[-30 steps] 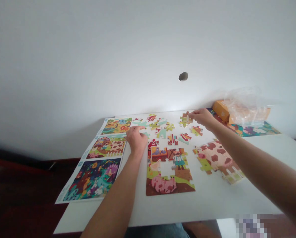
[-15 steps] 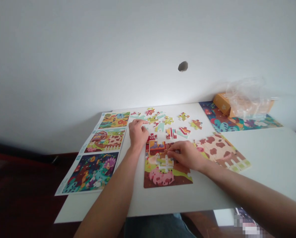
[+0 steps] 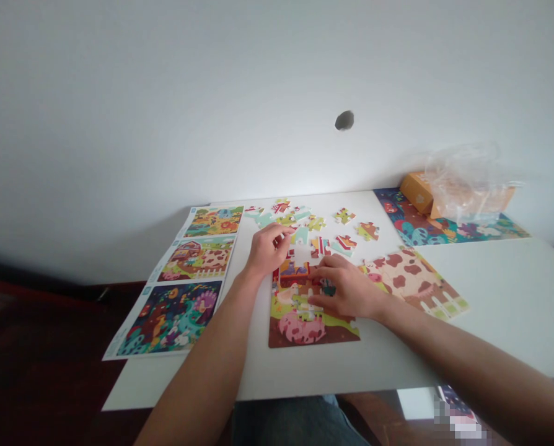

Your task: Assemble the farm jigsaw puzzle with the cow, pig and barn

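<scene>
A partly joined farm puzzle point(image 3: 303, 328), with a pink pig along its bottom, lies flat on the white table in the head view. My right hand point(image 3: 346, 288) rests over its right side, fingers apart. Above the puzzle's upper left is my left hand point(image 3: 268, 249), thumb and index finger together at a small reddish piece, partly hidden by the fingers. Loose pieces lie beyond both hands, among them a red striped piece point(image 3: 321, 246) and a green and brown piece point(image 3: 367, 231). To the right lies a joined cow section point(image 3: 404, 279).
A sheet with three printed pictures point(image 3: 177, 317) lies at the left. At the back right, an orange box point(image 3: 416, 193) and clear plastic point(image 3: 467, 186) rest on a dark, colourful puzzle point(image 3: 409, 229). The wall stands behind the table.
My left hand has moved right and now pinches near a small piece. My right hand's fingers have spread over the puzzle, and the white fence piece beneath them is now more covered.
</scene>
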Action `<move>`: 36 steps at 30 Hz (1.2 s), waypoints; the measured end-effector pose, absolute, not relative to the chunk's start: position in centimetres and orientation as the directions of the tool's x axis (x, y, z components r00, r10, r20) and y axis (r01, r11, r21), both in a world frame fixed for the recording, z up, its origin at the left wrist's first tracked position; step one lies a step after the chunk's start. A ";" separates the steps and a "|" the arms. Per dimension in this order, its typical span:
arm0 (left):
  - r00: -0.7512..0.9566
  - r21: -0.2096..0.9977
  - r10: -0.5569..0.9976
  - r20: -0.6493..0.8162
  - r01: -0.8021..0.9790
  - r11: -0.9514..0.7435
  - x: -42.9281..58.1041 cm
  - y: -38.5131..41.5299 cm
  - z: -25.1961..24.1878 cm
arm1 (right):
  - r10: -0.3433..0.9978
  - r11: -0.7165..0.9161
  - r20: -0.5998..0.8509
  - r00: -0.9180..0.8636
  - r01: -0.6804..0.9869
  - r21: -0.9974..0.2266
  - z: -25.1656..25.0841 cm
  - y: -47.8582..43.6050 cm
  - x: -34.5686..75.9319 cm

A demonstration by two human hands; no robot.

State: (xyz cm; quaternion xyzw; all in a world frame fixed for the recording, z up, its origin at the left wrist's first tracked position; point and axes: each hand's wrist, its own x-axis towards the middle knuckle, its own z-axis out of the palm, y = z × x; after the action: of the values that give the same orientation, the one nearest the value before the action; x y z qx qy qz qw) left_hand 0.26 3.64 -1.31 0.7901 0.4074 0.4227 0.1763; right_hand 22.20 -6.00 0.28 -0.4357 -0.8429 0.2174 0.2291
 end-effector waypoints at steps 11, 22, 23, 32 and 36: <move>0.578 0.706 0.774 0.259 0.433 -0.560 0.9 3.0 -1.5 | 0.762 0.618 0.200 -0.616 0.597 -0.512 0.3 -6.3 21.9; 0.575 0.706 0.779 0.248 0.443 -0.552 1.2 2.8 -1.1 | 0.782 0.610 0.209 -0.587 0.653 -0.448 0.9 -6.6 21.8; 0.575 0.707 0.780 0.248 0.443 -0.551 1.2 2.8 -1.1 | 0.784 0.609 0.204 -0.587 0.660 -0.441 1.0 -6.6 21.8; 0.579 0.698 0.777 0.247 0.450 -0.557 1.1 2.8 -1.3 | 0.785 0.604 0.189 -0.590 0.659 -0.449 1.0 -6.7 21.8; 0.582 0.704 0.779 0.236 0.450 -0.550 1.0 2.9 -1.6 | 0.778 0.609 0.175 -0.603 0.659 -0.441 1.0 -6.7 21.8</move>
State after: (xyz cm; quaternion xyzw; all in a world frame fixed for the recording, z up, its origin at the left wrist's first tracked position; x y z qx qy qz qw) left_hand 1.00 2.95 -1.60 0.8369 0.3671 0.2728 0.3007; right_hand 21.75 -6.69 0.98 -0.4086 -0.8793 0.1685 0.1777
